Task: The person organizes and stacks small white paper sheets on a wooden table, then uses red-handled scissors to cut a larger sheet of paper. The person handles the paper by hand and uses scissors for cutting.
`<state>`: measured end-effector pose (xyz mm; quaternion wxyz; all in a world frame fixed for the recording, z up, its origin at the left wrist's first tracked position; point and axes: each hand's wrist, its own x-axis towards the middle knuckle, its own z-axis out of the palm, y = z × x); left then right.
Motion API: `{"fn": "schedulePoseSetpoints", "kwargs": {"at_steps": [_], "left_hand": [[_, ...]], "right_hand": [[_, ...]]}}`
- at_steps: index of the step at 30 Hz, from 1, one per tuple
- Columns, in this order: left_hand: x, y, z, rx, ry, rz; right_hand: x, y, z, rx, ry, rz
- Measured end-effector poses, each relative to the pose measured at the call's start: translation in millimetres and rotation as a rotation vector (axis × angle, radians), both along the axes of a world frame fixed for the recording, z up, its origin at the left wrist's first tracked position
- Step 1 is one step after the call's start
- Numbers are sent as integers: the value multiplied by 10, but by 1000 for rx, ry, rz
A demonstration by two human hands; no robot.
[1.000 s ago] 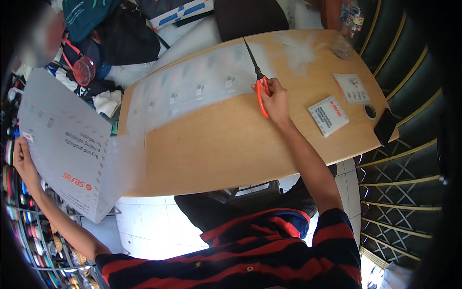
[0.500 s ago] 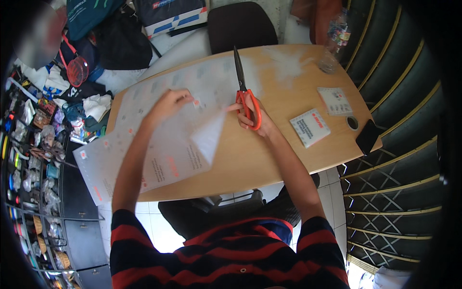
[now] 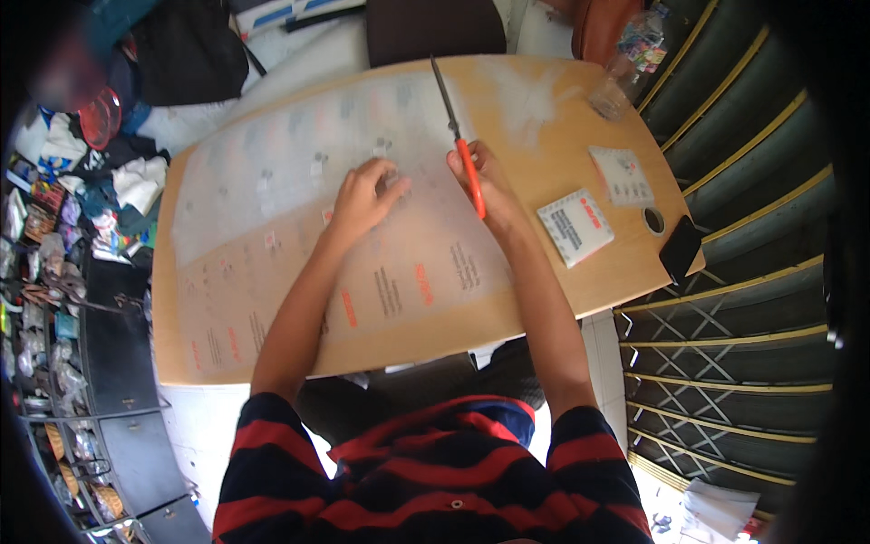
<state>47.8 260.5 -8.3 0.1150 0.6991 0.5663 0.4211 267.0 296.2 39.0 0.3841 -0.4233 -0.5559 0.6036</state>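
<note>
A translucent plastic sheet (image 3: 421, 245) printed in red and black lies spread over the left and middle of the wooden table (image 3: 566, 295). Its far part looks whiter and hazier than the near part. My left hand (image 3: 362, 199) is low over the middle of it, fingers curved and thumb apart, with nothing visible in its grasp. Whether the fingertips touch the plastic I cannot tell. In my right hand (image 3: 494, 186) is a pair of scissors (image 3: 469, 172) with orange handles, held at the sheet's right side. The dark blades look closed and point away from me.
To the right lie a white printed packet (image 3: 576, 227), a clear printed packet (image 3: 622, 175), a tape roll (image 3: 653, 220) and a black phone (image 3: 680, 249). A plastic bottle (image 3: 621, 77) stands at the far right corner. Cluttered shelves (image 3: 63, 335) are left, a folding gate (image 3: 725, 317) right.
The near part of the plastic sheet, lifted and folded before, now lies flat. My left hand has moved right and nearer, its pinch loosened. The scissors have turned edge-on in my right hand.
</note>
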Motion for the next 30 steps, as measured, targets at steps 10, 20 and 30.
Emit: {"fn": "schedulePoseSetpoints", "kwargs": {"at_steps": [10, 20, 30], "left_hand": [[-148, -120, -207, -8, -111, -34], [-367, -532, 54, -184, -223, -148], [-224, -231, -15, -205, -348, -113]], "right_hand": [[93, 65, -262, 149, -112, 136], [-357, -311, -328, 163, 52, 411], [49, -333, -60, 80, 53, 178]]}}
